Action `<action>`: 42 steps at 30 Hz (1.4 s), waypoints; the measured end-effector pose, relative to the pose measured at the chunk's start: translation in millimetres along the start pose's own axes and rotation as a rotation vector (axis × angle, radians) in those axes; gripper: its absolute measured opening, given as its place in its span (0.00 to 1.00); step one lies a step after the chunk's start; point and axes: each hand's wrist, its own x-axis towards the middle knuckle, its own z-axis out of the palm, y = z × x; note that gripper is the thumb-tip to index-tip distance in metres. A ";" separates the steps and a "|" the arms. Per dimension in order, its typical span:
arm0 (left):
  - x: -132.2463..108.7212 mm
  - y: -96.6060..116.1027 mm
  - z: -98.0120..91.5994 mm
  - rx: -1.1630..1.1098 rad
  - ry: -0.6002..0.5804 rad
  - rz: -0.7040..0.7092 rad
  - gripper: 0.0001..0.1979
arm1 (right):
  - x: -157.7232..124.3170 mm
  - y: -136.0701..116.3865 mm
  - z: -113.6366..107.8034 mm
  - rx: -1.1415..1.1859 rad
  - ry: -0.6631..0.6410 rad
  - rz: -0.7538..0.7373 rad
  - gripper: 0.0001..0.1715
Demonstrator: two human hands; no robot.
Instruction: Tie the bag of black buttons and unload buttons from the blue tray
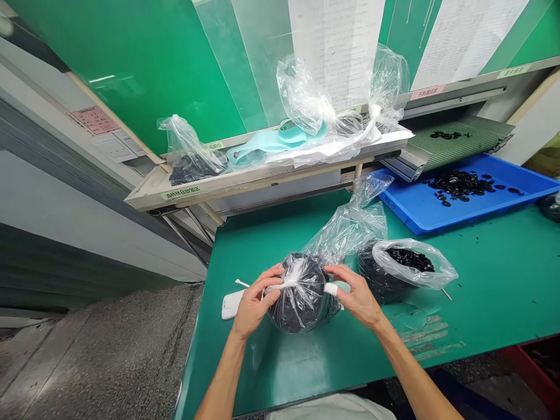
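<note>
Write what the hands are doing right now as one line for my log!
bag: black pieces inside, neck twisted | left hand: holding neck | right hand: white-wrapped finger, touching bag

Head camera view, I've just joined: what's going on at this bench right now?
A person's bare left hand and right hand hold the gathered neck of a clear plastic bag packed with small black pieces, on a green workbench. Beside it sits an open clear plastic bag of glossy black pieces. Farther back, a blue plastic tray holds more loose black pieces.
</note>
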 end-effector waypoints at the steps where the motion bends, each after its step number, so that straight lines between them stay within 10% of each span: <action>1: -0.8 -0.3 0.4 -0.006 0.002 0.000 0.12 | 5.8 -8.3 2.9 -0.023 0.010 -0.028 0.19; 10: -12.3 2.0 6.8 0.046 0.024 0.062 0.09 | 47.9 -43.3 43.6 -0.193 -0.039 -0.075 0.10; 21: -35.0 24.5 24.9 0.555 0.292 0.504 0.08 | 22.0 -69.0 43.0 0.037 0.085 -0.094 0.10; 30: -54.4 4.6 31.4 0.403 0.330 0.137 0.14 | 24.2 -17.4 35.0 0.136 0.127 0.062 0.18; 36: -52.5 45.8 32.1 0.242 0.237 -0.140 0.23 | 8.8 -48.6 25.0 -0.044 -0.014 -0.030 0.12; 42: -57.0 72.7 58.9 -0.580 0.120 -0.641 0.31 | -23.3 -88.0 36.6 -0.357 -0.035 -0.451 0.12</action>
